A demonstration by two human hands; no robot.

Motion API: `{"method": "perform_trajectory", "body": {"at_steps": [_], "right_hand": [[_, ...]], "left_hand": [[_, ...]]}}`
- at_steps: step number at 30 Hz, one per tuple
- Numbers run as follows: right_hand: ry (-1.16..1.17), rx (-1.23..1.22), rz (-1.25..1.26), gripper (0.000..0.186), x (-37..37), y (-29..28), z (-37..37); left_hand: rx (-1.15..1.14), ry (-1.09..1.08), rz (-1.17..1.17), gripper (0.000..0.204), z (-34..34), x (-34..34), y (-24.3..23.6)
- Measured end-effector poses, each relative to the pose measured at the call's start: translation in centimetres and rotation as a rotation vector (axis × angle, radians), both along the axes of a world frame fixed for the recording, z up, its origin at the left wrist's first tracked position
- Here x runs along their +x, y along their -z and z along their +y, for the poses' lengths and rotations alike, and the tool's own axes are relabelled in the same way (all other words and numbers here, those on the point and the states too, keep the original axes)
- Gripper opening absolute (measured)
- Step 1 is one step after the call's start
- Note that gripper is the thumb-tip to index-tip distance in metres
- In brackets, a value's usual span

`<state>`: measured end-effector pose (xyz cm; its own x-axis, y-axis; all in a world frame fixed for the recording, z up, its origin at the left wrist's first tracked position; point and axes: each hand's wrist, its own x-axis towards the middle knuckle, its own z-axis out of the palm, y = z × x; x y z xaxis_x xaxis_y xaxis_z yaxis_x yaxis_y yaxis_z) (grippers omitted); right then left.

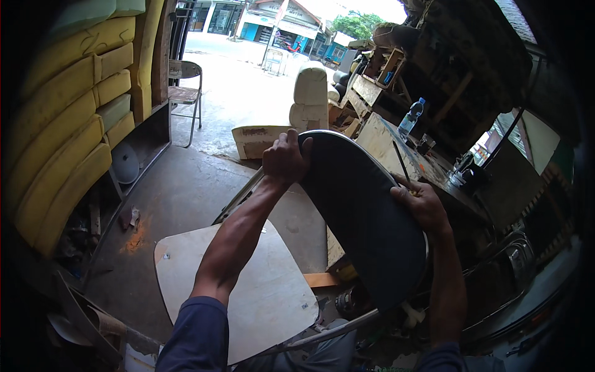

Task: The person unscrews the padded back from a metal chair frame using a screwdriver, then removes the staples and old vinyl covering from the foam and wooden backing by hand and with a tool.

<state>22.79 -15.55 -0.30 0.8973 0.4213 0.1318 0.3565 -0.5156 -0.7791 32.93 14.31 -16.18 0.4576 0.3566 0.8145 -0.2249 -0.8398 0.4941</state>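
Note:
A dark, rounded chair backrest with a pale metal rim stands tilted in front of me. My left hand is closed round its upper left edge, thumb on the dark face. My right hand grips the right edge, and a thin dark rod-like tool sticks up from its fingers; the tool's kind is unclear. Below my left forearm lies a pale, rounded seat board with small metal bits near its corners. A metal frame tube runs past the board's near side.
Yellow foam blocks are stacked along the left wall. A folding chair stands by the doorway, with a cream seat further right. On the right, a workbench carries a water bottle and small tools. Clutter surrounds my legs.

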Motion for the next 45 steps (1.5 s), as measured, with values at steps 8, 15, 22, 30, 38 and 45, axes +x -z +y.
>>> {"method": "perform_trajectory", "body": {"at_steps": [8,15,22,30,38,45], "right_hand": [[0.007,0.082,0.047,0.05,0.0,0.2,0.5],[0.028,0.11,0.05,0.048,-0.3,0.2,0.8],[0.081,0.048,0.019,0.05,0.0,0.2,0.7],[0.039,0.036,0.046,0.054,0.3,0.1,0.2],[-0.023,0.126,0.079,0.056,0.3,0.7,-0.2],[0.01,0.054,0.057,0.048,1.1,0.7,-0.6]], "left_hand": [[-0.256,0.18,-0.142,0.027,0.9,-0.2,1.0],[-0.204,0.001,-0.374,0.023,-1.3,-0.8,0.4],[-0.225,-0.046,-0.305,0.015,-1.6,-0.3,0.0],[-0.17,-0.116,-0.272,0.023,-0.7,0.9,-0.6],[-0.226,0.03,-0.307,0.028,0.2,0.1,-0.9],[-0.224,0.192,-0.107,0.017,2.1,-2.1,0.1]]}}
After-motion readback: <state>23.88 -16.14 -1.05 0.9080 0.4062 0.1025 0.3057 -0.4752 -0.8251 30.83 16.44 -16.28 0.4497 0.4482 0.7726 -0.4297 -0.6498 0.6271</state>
